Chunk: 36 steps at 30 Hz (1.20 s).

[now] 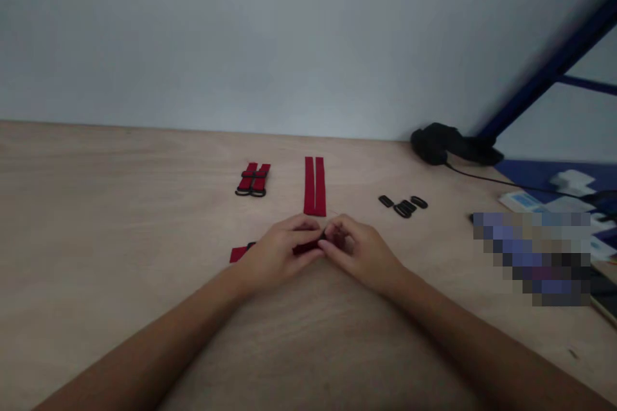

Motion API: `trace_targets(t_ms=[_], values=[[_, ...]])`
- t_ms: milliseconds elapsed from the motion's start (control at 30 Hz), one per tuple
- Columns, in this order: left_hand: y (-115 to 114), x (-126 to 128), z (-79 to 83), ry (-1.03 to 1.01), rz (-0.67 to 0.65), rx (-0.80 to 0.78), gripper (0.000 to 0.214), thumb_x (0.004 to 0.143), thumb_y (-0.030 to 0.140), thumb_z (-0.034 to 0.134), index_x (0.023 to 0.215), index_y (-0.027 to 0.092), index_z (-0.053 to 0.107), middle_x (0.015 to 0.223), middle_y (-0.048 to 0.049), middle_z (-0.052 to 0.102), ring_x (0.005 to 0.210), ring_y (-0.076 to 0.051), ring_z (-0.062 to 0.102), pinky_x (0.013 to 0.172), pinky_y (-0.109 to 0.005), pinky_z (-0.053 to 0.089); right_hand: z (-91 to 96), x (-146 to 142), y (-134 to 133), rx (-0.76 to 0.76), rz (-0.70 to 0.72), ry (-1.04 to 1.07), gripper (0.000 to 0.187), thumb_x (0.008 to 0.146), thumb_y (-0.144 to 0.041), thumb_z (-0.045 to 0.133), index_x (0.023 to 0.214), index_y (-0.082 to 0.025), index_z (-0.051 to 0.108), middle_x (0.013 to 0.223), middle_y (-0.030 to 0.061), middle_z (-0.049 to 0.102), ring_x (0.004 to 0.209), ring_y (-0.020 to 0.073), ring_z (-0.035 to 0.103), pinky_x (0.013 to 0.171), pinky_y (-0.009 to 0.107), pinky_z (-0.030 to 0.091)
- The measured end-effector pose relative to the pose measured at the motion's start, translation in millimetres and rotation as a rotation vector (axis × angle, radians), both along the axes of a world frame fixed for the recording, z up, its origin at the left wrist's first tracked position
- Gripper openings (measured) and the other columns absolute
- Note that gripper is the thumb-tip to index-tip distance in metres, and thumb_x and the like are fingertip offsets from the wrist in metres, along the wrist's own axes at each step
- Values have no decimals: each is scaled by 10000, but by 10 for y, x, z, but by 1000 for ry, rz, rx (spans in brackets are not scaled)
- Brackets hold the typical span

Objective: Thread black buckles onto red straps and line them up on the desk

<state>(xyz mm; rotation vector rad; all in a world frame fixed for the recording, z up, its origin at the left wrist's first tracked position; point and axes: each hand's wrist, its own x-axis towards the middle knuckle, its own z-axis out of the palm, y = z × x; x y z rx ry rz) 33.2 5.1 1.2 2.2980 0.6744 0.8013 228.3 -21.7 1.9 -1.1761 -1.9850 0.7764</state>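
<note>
My left hand [284, 247] is closed around a red webbing strap [308, 246], which runs back under the palm. The strap's tail end and part of a black buckle [250, 246] stick out to the left of that hand. My right hand [359, 247] pinches a small black piece [324, 234] at the strap's right end, where the fingertips of both hands meet. Most of this piece is covered by fingers; it looks like a buckle. Just beyond the hands lie two flat red straps [315, 196] side by side.
At the back left lie finished-looking red straps with black buckles [253, 180]. Several loose black slider buckles [405, 207] are to the right. A black object with a cable [448, 143] rests by the wall. Papers [523, 201] and a blurred-out patch [535, 257] are at the far right.
</note>
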Motion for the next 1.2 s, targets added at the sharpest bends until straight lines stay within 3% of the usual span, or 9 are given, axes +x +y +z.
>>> trace_targets(t_ms=[200, 333, 467, 567, 667, 767, 867, 1033, 1200], values=[[6, 5, -77, -140, 96, -220, 151, 846, 217, 648, 989, 190, 688, 1117, -61, 679, 1002, -192, 659, 918, -347, 534, 25, 50, -4, 60, 109, -7, 270, 786, -120, 579, 1037, -212, 546, 932, 32, 628, 831, 165, 607, 758, 287, 486], [6, 20, -111, -244, 105, -427, 352, 783, 167, 693, 1114, 183, 572, 1057, -55, 686, 956, -182, 680, 909, -375, 554, 40, 51, -9, 68, 152, -28, 332, 766, -79, 547, 1067, -220, 548, 969, 40, 637, 873, 179, 612, 782, 299, 486], [11, 26, -62, -149, 116, -221, 354, 778, 87, 627, 1112, 206, 614, 1115, -61, 630, 1018, -180, 632, 915, -349, 538, 41, 63, 31, 93, 34, -83, 209, 850, -137, 500, 1038, -206, 561, 912, 37, 649, 815, 168, 613, 759, 299, 483], [2, 26, -22, -67, 172, -119, 340, 767, 68, 596, 1077, 203, 626, 1083, -55, 623, 944, -170, 623, 830, -314, 549, 16, 114, 75, 147, -160, -334, 84, 867, -236, 548, 893, -182, 606, 877, 70, 629, 807, 200, 592, 750, 334, 469], [-11, 25, -21, -23, 204, -74, 395, 767, 73, 597, 1137, 210, 611, 1077, -50, 630, 871, -157, 610, 786, -299, 529, -10, 159, 94, 166, -212, -584, 218, 823, -383, 634, 789, -168, 623, 872, 107, 600, 820, 244, 572, 743, 377, 459], [-11, 22, -60, 0, 212, -157, 358, 776, 127, 631, 1126, 204, 621, 972, -31, 652, 767, -144, 598, 705, -276, 515, -13, 164, 90, 89, -198, -626, 247, 808, -392, 652, 707, -172, 599, 829, 96, 578, 760, 226, 560, 683, 351, 456], [3, 19, -102, 29, 212, -233, 345, 780, 160, 643, 1123, 205, 633, 879, -11, 669, 735, -154, 609, 688, -281, 514, 4, 144, 84, 2, -133, -486, 219, 807, -269, 636, 632, -185, 533, 803, 61, 560, 715, 185, 554, 652, 309, 452], [14, 34, -105, -76, 127, -271, 411, 792, 125, 632, 1184, 245, 629, 1097, -31, 683, 1018, -194, 632, 926, -334, 491, -12, 89, 64, -24, -17, -35, 282, 755, -112, 562, 596, -213, 353, 836, 29, 589, 793, 167, 577, 722, 294, 455], [17, 25, -99, -85, 144, -268, 372, 804, 182, 660, 1171, 235, 638, 1131, -45, 685, 1029, -207, 640, 946, -365, 492, -79, 41, 60, -363, 35, 390, 284, 768, -240, 640, 676, -215, 372, 879, 7, 614, 615, 106, 557, 582, 255, 455]])
